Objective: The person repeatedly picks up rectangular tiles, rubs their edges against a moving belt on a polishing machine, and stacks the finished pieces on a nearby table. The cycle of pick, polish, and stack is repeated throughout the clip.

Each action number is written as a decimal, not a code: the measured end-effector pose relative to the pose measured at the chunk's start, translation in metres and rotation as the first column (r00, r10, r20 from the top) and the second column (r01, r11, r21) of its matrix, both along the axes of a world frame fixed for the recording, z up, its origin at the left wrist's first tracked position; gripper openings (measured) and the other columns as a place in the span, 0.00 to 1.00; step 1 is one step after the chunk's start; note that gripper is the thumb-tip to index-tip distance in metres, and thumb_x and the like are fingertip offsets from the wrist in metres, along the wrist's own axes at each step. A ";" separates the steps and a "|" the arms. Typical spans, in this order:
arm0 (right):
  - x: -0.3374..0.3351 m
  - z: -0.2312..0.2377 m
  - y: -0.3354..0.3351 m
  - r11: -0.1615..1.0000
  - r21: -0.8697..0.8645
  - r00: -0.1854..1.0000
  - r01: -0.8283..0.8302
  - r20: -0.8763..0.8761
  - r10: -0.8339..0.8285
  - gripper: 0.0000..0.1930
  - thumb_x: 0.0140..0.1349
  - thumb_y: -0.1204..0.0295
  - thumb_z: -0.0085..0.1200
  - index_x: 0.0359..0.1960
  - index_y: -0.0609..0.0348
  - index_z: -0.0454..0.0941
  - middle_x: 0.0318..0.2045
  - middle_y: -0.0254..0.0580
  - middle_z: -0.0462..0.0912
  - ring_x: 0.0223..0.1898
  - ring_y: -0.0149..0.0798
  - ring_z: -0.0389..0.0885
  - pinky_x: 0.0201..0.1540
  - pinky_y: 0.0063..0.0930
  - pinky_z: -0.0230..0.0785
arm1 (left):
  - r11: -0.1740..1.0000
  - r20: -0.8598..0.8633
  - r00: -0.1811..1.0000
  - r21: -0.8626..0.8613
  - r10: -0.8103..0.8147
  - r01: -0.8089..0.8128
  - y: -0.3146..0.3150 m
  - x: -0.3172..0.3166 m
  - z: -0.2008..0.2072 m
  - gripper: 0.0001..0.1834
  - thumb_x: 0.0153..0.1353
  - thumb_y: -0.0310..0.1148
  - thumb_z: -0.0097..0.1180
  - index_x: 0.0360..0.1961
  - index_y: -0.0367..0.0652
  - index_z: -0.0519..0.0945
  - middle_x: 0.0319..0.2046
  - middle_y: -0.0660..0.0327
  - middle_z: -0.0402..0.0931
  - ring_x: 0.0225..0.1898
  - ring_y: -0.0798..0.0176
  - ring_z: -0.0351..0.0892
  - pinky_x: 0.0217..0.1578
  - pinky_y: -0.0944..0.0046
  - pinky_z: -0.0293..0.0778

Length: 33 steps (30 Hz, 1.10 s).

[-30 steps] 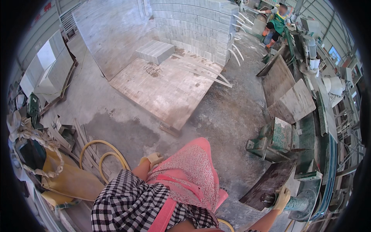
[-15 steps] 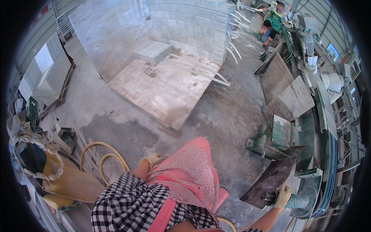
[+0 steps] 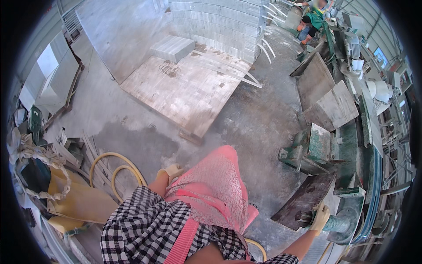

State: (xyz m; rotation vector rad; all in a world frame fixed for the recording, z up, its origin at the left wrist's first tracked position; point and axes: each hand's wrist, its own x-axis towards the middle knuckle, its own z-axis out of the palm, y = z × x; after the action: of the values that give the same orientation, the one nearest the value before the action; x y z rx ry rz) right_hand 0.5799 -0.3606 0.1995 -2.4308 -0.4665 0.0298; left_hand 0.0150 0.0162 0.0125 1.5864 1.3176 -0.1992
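Note:
My left hand point(image 3: 172, 170), in a pale cream glove, hangs beside the pink patterned apron point(image 3: 211, 180); its fingers are curled in, and nothing shows in them. My right hand point(image 3: 321, 218), in a similar glove, is closed over the end of a green cylindrical machine part point(image 3: 342, 223) at the lower right. Just left of those fingers is a dark round fitting point(image 3: 303, 217). Behind it leans a dark, stained panel point(image 3: 303, 200). The palm side of my right hand is hidden.
Ahead lies a pale wooden platform point(image 3: 176, 103) with a grey block point(image 3: 172, 47) and a tall slab stack point(image 3: 215, 31). Boards point(image 3: 332, 108) lean on green machinery at right. A yellow hose point(image 3: 112, 155) coils at left, near a yellow sack point(image 3: 79, 200). Another person point(image 3: 312, 22) is far right.
The view has shifted slightly. My left hand has risen a little beside the apron, its fingers more curled. My right hand stays at the green machine part.

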 end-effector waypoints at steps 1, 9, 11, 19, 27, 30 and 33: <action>0.000 0.000 0.000 1.000 0.003 1.000 0.003 -0.002 -0.003 0.23 0.69 0.58 0.48 0.30 0.70 0.80 0.22 0.48 0.84 0.26 0.42 0.81 0.37 0.35 0.72 | 1.000 0.056 0.998 -0.028 0.013 -0.012 0.000 0.000 -0.003 0.23 0.56 0.45 0.51 0.40 0.35 0.84 0.35 0.52 0.83 0.40 0.59 0.80 0.42 0.58 0.73; 0.003 0.000 0.000 1.000 -0.001 1.000 -0.013 -0.016 0.013 0.23 0.69 0.58 0.48 0.31 0.70 0.80 0.22 0.48 0.84 0.26 0.41 0.81 0.35 0.34 0.72 | 0.998 0.033 0.998 0.000 0.061 -0.061 0.000 -0.005 -0.024 0.22 0.57 0.43 0.51 0.42 0.35 0.83 0.35 0.53 0.84 0.40 0.59 0.81 0.42 0.59 0.74; 0.003 0.000 0.000 0.999 -0.030 0.999 -0.017 -0.029 0.016 0.24 0.70 0.57 0.48 0.34 0.71 0.81 0.23 0.49 0.85 0.27 0.43 0.82 0.37 0.34 0.72 | 0.999 0.025 0.999 -0.016 0.040 -0.040 0.001 -0.005 -0.024 0.22 0.57 0.44 0.51 0.42 0.36 0.83 0.36 0.53 0.84 0.40 0.59 0.81 0.43 0.59 0.74; 0.002 0.003 0.001 1.000 -0.025 0.998 0.010 -0.059 -0.012 0.23 0.70 0.56 0.49 0.35 0.70 0.81 0.24 0.48 0.85 0.29 0.42 0.82 0.39 0.34 0.72 | 0.995 0.059 0.993 -0.012 0.100 -0.100 -0.007 0.004 0.004 0.24 0.58 0.46 0.52 0.44 0.37 0.83 0.38 0.52 0.84 0.43 0.59 0.81 0.46 0.60 0.75; -0.009 0.012 0.007 0.999 -0.016 0.996 0.037 -0.077 -0.039 0.23 0.69 0.56 0.47 0.37 0.69 0.81 0.28 0.49 0.86 0.30 0.41 0.83 0.39 0.34 0.71 | 0.993 0.033 0.994 -0.047 0.107 -0.105 -0.003 0.002 0.000 0.26 0.59 0.48 0.54 0.49 0.37 0.83 0.42 0.52 0.84 0.46 0.59 0.82 0.46 0.59 0.75; -0.009 0.014 0.009 0.999 -0.043 0.998 0.030 -0.057 -0.032 0.22 0.69 0.57 0.48 0.37 0.69 0.81 0.28 0.49 0.85 0.30 0.42 0.82 0.40 0.35 0.71 | 0.996 -0.006 0.997 -0.019 0.083 -0.083 -0.002 0.000 -0.008 0.26 0.60 0.48 0.54 0.47 0.36 0.84 0.41 0.53 0.85 0.44 0.59 0.82 0.45 0.60 0.75; -0.008 0.016 0.009 0.999 -0.047 0.998 0.013 -0.065 -0.016 0.23 0.69 0.56 0.48 0.37 0.69 0.81 0.28 0.49 0.85 0.30 0.43 0.82 0.40 0.35 0.71 | 0.999 0.011 0.999 -0.026 0.040 -0.040 0.001 -0.001 -0.010 0.25 0.60 0.49 0.54 0.45 0.36 0.84 0.39 0.53 0.85 0.43 0.61 0.82 0.44 0.60 0.75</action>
State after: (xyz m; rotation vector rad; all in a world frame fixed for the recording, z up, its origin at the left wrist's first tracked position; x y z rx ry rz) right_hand 0.5717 -0.3519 0.2151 -2.4704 -0.4225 0.1146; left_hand 0.0140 0.0168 0.0023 1.5359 1.3316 -0.1818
